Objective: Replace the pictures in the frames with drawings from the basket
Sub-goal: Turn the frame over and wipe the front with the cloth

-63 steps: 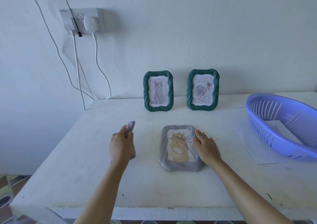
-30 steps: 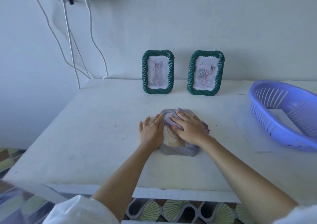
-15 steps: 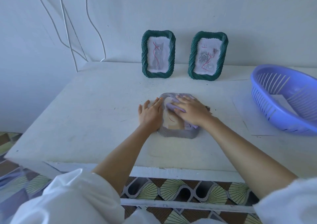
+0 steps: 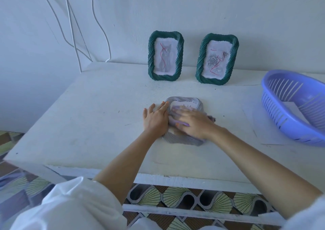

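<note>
Grey frame (image 4: pixel 182 139) lying mid-table: left hand (image 4: pixel 155 119) flat, fingers together, against its left edge; right hand (image 4: pixel 192 122) pressing a lilac cloth (image 4: pixel 181 124) onto it.

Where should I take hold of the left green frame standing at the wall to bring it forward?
Probably by its two long side edges, near mid-height, coming from the front. The left green frame stands upright against the wall, so its back is closed off, and the thick twisted rim gives purchase. The right green frame stands apart, leaving finger room.
</note>
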Available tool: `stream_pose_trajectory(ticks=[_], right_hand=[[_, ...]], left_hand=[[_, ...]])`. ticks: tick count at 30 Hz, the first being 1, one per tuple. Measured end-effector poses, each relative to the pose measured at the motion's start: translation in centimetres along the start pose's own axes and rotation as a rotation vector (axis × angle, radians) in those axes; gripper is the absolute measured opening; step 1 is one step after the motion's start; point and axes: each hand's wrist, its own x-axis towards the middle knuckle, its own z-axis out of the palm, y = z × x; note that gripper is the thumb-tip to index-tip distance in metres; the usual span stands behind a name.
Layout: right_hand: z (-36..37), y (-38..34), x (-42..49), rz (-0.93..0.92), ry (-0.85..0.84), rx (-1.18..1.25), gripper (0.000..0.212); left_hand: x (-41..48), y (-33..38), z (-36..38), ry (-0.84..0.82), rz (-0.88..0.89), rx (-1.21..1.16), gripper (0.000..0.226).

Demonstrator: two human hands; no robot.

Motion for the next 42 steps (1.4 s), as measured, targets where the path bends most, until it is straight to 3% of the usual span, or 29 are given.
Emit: stream_pose_trajectory(ticks=[2, 5, 9, 11, 13, 16, 18, 20, 23, 25, 31, 35, 38, 42], right_hand=[[0.3, -0.2, -2.9, -0.145, 0.015, 0.074, 0.07], [-0.7, 1.9, -5.3, -0.112, 0.019, 0.128, 0.077], [-1.3, 4.3, -0.8, 0.11, 0.02, 0.029, 0.048], [-0.8, 3.4, 1.9, 0.192, 0.015, 0.006, 0.046], [-0.2, 1.6, 2.5, 0.157, 0.017, -0.024, 0.047], [0.5, 0.2, -1.4, -0.042, 0.048, 0.001, 0.051], [0.1, 0.6, -4.5, -0.13, 0.028, 0.066, 0.068], [-0.7, 2.6, -5.1, -0.071, 0.031, 0.074, 0.07], [-1.6, 4.3, -2.1, 0.112, 0.045, -0.005, 0.047], [-1.4, 3.3, 0.3, 0.168, 0.054, -0.019, 0.045], [-0.1, 1.0, -3.9, -0.104, 0.059, 0.11, 0.061], [-1.7, 3.7, -4.4, 0.023, 0.006, 0.064, 0.045], [-1.7, 3.4, -0.5, 0.151, 0.007, 0.001, 0.046], [-0.2, 0.3, -0.3, 0.029, 0.04, 0.067, 0.045]], left_hand=[[0.0, 0.0, 0.0, 0.006, 0.003, 0.003, 0.047], [0.1, 0.0, -0.1, 0.009, 0.008, 0.006, 0.047], [0.0, 0.0, -0.1, -0.004, 0.006, 0.012, 0.047], [0.0, 0.1, -0.1, 0.0, 0.005, 0.01, 0.046], [-0.1, 0.2, -0.1, 0.006, -0.002, 0.0, 0.046], [-0.1, 0.1, -0.1, 0.009, -0.005, -0.001, 0.047], [0.0, 0.1, -0.2, 0.003, 0.003, 0.006, 0.047], [-0.1, 0.0, -0.2, -0.006, 0.007, 0.009, 0.047], [-0.1, 0.0, -0.2, -0.012, 0.007, 0.011, 0.047], [-0.1, 0.1, -0.2, -0.013, 0.007, 0.014, 0.047], [-0.1, 0.1, -0.3, -0.005, 0.003, 0.012, 0.047], [-0.1, 0.0, -0.2, -0.014, 0.002, 0.009, 0.047], [-0.1, 0.0, -0.2, -0.018, 0.003, 0.012, 0.047], [0.0, 0.1, -0.2, -0.001, 0.001, 0.011, 0.047]])
